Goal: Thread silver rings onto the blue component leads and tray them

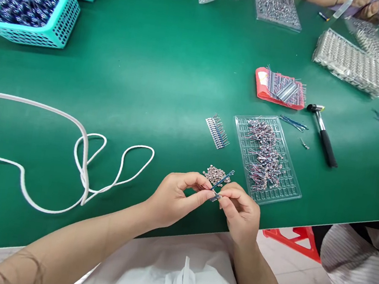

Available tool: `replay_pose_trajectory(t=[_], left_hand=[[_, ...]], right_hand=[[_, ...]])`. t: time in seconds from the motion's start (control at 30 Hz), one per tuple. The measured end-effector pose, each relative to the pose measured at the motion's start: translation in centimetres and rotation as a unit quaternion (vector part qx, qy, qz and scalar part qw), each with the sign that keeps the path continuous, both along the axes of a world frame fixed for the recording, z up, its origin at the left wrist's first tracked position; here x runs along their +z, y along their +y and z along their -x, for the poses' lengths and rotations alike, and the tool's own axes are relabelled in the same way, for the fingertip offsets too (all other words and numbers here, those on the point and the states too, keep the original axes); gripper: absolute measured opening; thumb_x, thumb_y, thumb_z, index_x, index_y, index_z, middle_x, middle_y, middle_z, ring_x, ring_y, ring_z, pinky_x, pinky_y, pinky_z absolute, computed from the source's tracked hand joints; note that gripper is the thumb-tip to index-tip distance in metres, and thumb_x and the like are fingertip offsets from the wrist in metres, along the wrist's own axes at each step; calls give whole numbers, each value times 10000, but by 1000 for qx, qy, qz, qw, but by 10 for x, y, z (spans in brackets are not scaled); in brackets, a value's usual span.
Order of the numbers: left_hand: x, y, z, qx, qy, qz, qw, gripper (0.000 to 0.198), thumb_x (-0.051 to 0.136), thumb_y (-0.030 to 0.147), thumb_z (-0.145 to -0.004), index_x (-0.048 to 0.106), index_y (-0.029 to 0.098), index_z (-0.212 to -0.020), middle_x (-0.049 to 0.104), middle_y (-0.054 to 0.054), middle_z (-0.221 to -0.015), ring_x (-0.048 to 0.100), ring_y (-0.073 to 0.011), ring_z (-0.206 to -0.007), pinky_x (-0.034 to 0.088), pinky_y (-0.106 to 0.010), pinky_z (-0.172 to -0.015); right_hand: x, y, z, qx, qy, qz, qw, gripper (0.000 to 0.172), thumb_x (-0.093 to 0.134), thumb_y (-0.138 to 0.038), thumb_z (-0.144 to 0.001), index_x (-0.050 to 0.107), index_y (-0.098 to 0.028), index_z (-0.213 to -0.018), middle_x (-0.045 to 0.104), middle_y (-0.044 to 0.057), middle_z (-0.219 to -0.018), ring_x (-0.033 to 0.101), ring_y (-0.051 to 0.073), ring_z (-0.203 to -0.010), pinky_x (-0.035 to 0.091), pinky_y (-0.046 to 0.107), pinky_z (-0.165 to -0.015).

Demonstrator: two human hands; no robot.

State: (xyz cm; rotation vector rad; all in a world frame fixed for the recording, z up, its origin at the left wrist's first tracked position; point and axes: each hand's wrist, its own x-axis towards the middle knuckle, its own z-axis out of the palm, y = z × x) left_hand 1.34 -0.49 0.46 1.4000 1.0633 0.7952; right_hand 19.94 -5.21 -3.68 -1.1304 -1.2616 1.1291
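Note:
My left hand [176, 197] is closed in a pinch on a narrow blue strip [222, 180], which sticks up past the fingertips. My right hand [242, 215] meets it, thumb and forefinger pinched at the strip's lower end; whatever small piece they grip is mostly hidden. Just beyond the fingers lies a pile of small round metal pieces [212, 173]. Farther off is a panel of small blue boards with thin wires [217, 131]. To the right, a clear plastic tray [291, 187] carries bunches of small wired parts [266, 160].
A black-handled hammer [326, 145] lies right of the tray, near loose blue strips [294, 123] and a red wrap with wired boards [262, 89]. White cable [84, 160] loops at left. Turquoise baskets [64, 18] hold dark blue parts. Other people sit at the right and far side.

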Motion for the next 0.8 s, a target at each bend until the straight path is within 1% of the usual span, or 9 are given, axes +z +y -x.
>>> replay_pose_trajectory(t=[0.17,0.33,0.53,0.7,0.8], left_hand=[[2,0,0,5,26,-50,998,80,682,199,-833,710,150,-776,762,-44,-733,669,-135,-646,528,-226,-635],[4,0,1,-7,18,-52,998,86,666,196,-845,704,157,-779,763,-38,-723,665,-135,-636,529,-225,-628],[6,2,3,-27,24,-65,997,87,649,180,-856,702,146,-797,754,-40,-729,651,-128,-643,516,-222,-638],[5,2,3,-33,30,-82,996,87,640,173,-861,697,140,-804,743,-44,-728,646,-128,-646,514,-223,-637],[5,2,2,-26,30,-77,996,88,642,180,-857,694,154,-791,750,-40,-731,650,-132,-640,520,-228,-636]], right_hand=[[0,0,0,-10,-23,-5,1000,87,637,-199,-915,722,-222,-908,616,24,-784,580,163,-735,465,294,-648],[-1,1,0,-1,-11,-1,1000,88,635,-243,-924,720,-222,-914,611,29,-775,581,170,-735,478,301,-643],[-2,3,-1,17,11,-4,1000,82,639,-229,-924,721,-234,-930,627,26,-792,583,166,-751,482,297,-658],[-3,2,-3,18,-7,8,1000,91,644,-271,-920,718,-222,-902,635,33,-788,590,174,-742,488,303,-644],[-2,2,-2,10,-17,10,1000,88,646,-266,-917,716,-219,-893,626,30,-776,589,172,-739,489,302,-646]])
